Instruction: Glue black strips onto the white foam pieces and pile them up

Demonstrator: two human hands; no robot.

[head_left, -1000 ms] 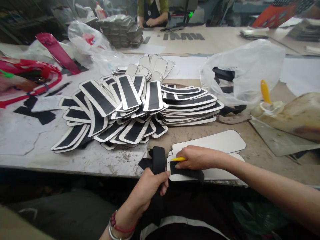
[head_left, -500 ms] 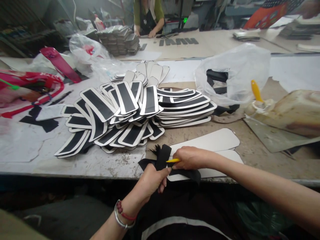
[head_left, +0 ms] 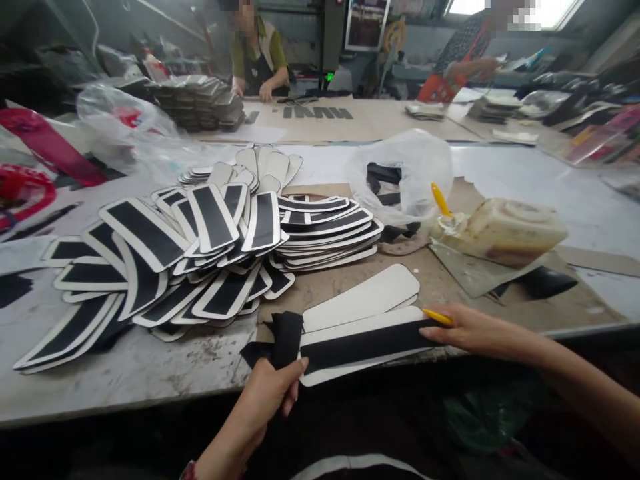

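So the black strip (head_left: 365, 340) lies along the white panel (head_left: 319, 379) on the worktop (head_left: 165, 367). Right hand (head_left: 457, 327) has fingers closed round a yellow tool (head_left: 439, 318), touching one end; left hand (head_left: 265, 393) curls at the other, exact grip unclear.

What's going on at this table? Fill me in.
A black strip lies lengthwise on a pale panel. The left hand has its thumb at one end; the right hand, gripping a yellow pointed tool, has fingers at the other. Similar black-striped panels lie heaped on the table.
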